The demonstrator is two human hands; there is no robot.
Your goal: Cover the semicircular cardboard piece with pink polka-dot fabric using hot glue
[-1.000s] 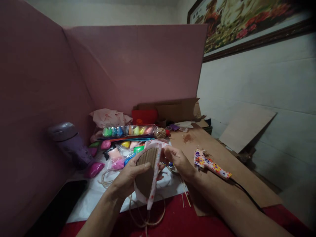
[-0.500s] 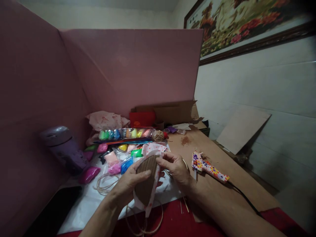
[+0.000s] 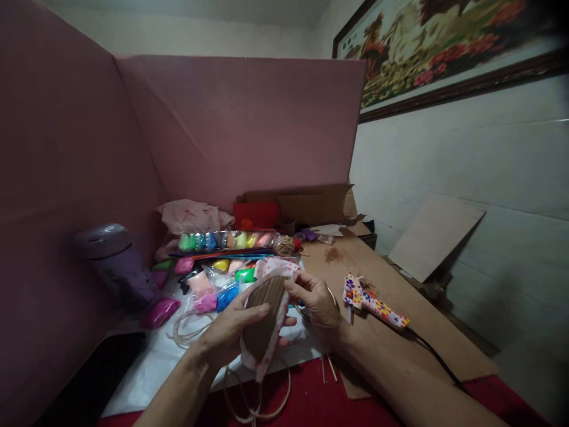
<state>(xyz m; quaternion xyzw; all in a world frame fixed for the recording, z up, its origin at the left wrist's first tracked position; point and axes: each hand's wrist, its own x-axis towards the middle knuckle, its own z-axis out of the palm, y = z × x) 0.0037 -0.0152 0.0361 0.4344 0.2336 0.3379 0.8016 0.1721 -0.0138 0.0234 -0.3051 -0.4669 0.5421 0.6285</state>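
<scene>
The cardboard piece [image 3: 264,317] slants, long axis running top-right to bottom-left. Left fingers [image 3: 256,314] clamp its face; right fingers [image 3: 297,289] pinch its upper-right edge.

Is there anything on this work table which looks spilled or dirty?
Yes: a brown patch marks the cardboard sheet beyond the flowered glue gun. It looks odd against the plain surface, perhaps spilled crumbs.

The framed picture [image 3: 427,53] is cut off by the top and right edges, the black slab [image 3: 106,367] by the lower edge; the left hand's [image 3: 242,329] fingers are partly hidden behind the cardboard piece [image 3: 265,314], and writing on the purple bottle [image 3: 118,267] is too blurred to tell
</scene>
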